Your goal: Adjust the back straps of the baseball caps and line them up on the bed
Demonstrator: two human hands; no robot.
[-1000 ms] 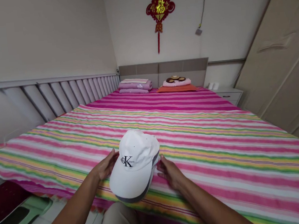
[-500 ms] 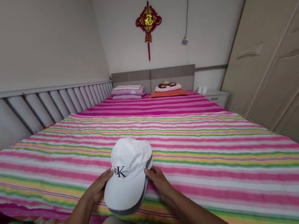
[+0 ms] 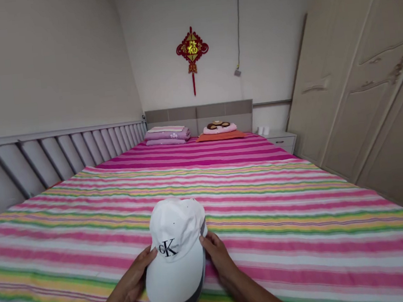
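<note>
A white baseball cap [image 3: 178, 255] with black "CK" lettering on its front is held between my two hands, its brim toward me and its crown away. My left hand [image 3: 138, 273] grips the left edge where brim and crown meet, thumb on top. On the other side, my right hand [image 3: 218, 254] pinches the cap's right edge, thumb showing and the fingers partly hidden behind it. The grey underside shows along the right and lower edge. Beneath the cap lies a striped pink, white, yellow and green sheet [image 3: 284, 238]; whether the cap touches it I cannot tell.
Folded purple bedding [image 3: 167, 135] and a pink folded item [image 3: 220, 128] on an orange one [image 3: 221, 136] lie near the headboard [image 3: 224, 111]. A slatted rail [image 3: 66, 154] runs along the left. At right stand a white nightstand [image 3: 280, 138] and a beige wardrobe [image 3: 345, 89].
The view has tilted up and turned slightly right, so the room sits lower and further left in the picture. Both hands keep hold of the cap, which sits at nearly the same angle.
</note>
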